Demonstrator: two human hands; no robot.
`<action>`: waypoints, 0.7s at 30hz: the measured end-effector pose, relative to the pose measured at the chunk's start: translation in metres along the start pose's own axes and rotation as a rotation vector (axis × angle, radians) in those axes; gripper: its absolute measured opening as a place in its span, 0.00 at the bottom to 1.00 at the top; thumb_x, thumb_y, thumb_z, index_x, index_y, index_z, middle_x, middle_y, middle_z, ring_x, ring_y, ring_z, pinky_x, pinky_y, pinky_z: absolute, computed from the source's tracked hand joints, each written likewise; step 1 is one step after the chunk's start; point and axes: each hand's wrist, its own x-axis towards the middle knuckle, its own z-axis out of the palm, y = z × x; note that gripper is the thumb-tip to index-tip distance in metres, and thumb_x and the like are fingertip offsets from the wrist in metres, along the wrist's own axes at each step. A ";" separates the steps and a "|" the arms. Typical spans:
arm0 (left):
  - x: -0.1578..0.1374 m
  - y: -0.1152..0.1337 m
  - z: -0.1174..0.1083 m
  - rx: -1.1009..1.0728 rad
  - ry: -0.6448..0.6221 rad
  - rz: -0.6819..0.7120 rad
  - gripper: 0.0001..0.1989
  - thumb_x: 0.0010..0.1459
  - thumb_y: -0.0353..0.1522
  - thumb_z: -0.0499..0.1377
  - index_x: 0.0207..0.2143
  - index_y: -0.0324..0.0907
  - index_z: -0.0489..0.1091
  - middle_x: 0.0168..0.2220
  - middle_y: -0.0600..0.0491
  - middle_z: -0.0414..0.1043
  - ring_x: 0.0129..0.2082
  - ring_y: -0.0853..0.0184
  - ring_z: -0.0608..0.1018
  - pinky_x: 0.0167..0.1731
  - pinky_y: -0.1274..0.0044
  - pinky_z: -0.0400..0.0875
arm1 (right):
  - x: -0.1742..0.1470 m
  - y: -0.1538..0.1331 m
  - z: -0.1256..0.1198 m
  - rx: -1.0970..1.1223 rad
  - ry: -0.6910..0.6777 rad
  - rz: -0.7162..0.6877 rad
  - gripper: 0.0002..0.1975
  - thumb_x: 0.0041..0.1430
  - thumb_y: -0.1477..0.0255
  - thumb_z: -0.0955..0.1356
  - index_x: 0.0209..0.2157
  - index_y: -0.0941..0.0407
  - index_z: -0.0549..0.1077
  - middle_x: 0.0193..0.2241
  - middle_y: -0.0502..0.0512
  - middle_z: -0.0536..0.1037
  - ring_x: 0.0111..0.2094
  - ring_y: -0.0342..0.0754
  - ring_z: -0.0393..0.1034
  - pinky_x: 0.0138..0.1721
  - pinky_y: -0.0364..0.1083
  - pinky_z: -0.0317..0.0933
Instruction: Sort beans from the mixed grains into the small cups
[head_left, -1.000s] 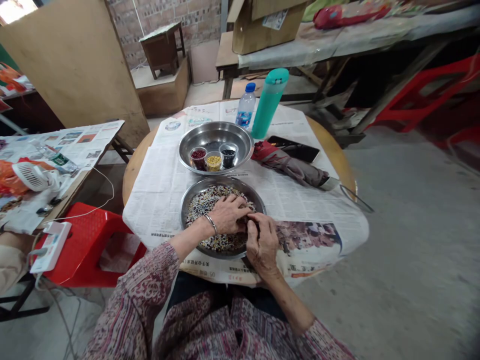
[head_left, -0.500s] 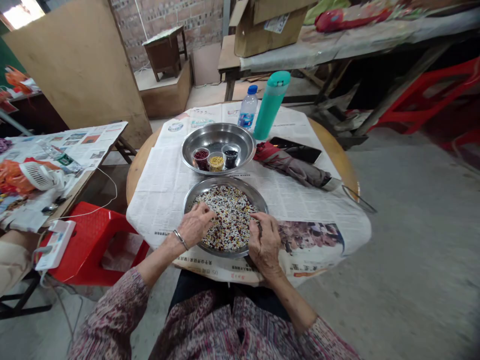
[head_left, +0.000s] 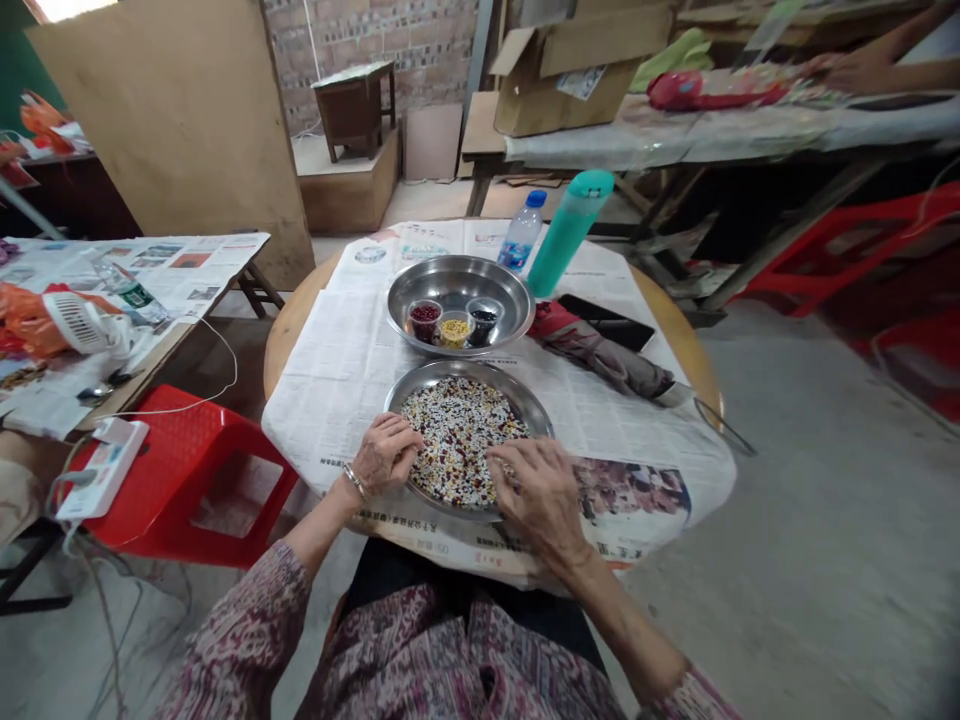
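Note:
A shallow steel bowl holds a spread of mixed beans and white grains, with red, yellow and black ones among the white. At its left rim is my left hand, its fingers curled in and a bracelet on the wrist; whatever they hold is hidden. Over the right side of the grains my right hand is bent, fingers and thumb drawn together; anything in them is too small to tell. Behind, a second steel bowl holds cups of red beans, yellow beans and black beans.
Newspaper covers the round table. A water bottle, a teal flask, a phone and a folded umbrella lie or stand beyond the bowls. A red stool stands left. Another person's hand is at the back table.
My left hand has drawn back from over the grains to the bowl's left rim. My right hand reaches slightly further in over the grains. The view has shifted, and another person's hand shows at the back right.

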 end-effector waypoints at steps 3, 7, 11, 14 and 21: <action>-0.001 0.000 0.003 0.045 -0.033 -0.017 0.10 0.57 0.24 0.49 0.27 0.42 0.66 0.26 0.54 0.71 0.31 0.68 0.73 0.46 0.71 0.67 | 0.014 -0.017 -0.004 0.204 -0.391 -0.222 0.08 0.62 0.75 0.64 0.35 0.51 0.75 0.31 0.50 0.75 0.33 0.46 0.68 0.35 0.45 0.62; -0.001 0.000 0.003 0.017 -0.051 -0.039 0.10 0.57 0.25 0.48 0.26 0.42 0.66 0.26 0.54 0.70 0.31 0.68 0.72 0.47 0.70 0.66 | 0.035 -0.027 0.013 0.255 -0.585 -0.366 0.11 0.62 0.77 0.63 0.34 0.51 0.76 0.30 0.50 0.74 0.32 0.44 0.68 0.33 0.44 0.61; -0.002 -0.001 0.003 -0.015 -0.021 -0.033 0.10 0.57 0.25 0.48 0.27 0.43 0.66 0.27 0.54 0.70 0.31 0.68 0.72 0.47 0.70 0.65 | 0.054 -0.003 0.038 0.118 -0.377 -0.286 0.09 0.62 0.75 0.64 0.36 0.52 0.75 0.32 0.53 0.74 0.37 0.48 0.67 0.38 0.47 0.63; -0.002 -0.001 0.004 -0.012 -0.002 -0.019 0.10 0.57 0.25 0.48 0.26 0.43 0.65 0.27 0.54 0.71 0.31 0.68 0.72 0.47 0.71 0.65 | 0.067 0.027 0.049 -0.042 -0.235 -0.134 0.08 0.61 0.74 0.64 0.37 0.53 0.75 0.33 0.55 0.73 0.38 0.51 0.66 0.37 0.48 0.63; 0.000 -0.002 0.005 -0.006 0.002 -0.012 0.08 0.57 0.26 0.49 0.29 0.42 0.66 0.29 0.53 0.71 0.34 0.66 0.72 0.49 0.70 0.65 | 0.084 0.027 0.061 -0.056 -0.138 0.046 0.09 0.59 0.71 0.66 0.42 0.53 0.74 0.38 0.58 0.72 0.42 0.54 0.64 0.41 0.52 0.65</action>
